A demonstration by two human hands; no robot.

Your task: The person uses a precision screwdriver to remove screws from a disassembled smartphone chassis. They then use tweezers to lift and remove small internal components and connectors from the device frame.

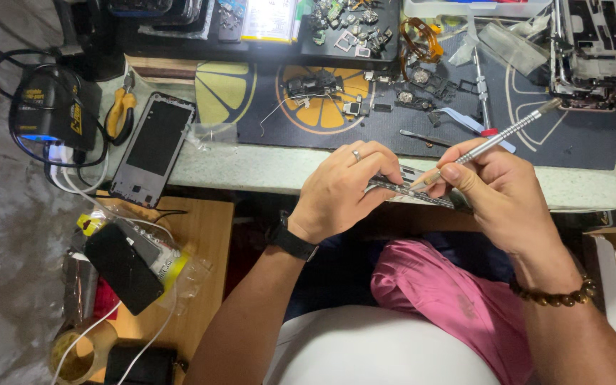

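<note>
— so, what lies around the hands?

— a dark work mat with orange citrus-slice prints [322, 107] covers the pale speckled surface [251, 167], strewn with small loose phone parts [351, 36]. a bare grey phone frame with a black middle [152, 147] lies at the left end of the surface, with orange-handled pliers [120, 110] just beside it and a black charger box with cables [51, 107] further left. a stripped metal phone chassis [589, 53] sits at the far right corner. below, a wooden side table [194, 235] carries a black phone lying on a plastic bag [122, 267].

— anything in the way?

— the left hand [340, 192] covers much of the thin dark phone part [422, 192], which is held just off the near edge of the surface, above the lap.

— and the fingers?

— the left fingers [379, 167] curl over the part and pinch its left end. the right hand [500, 189] has thumb and fingers pressed together around a slim silver metal tool [493, 141], pen-fashion, its tip touching the part.
</note>
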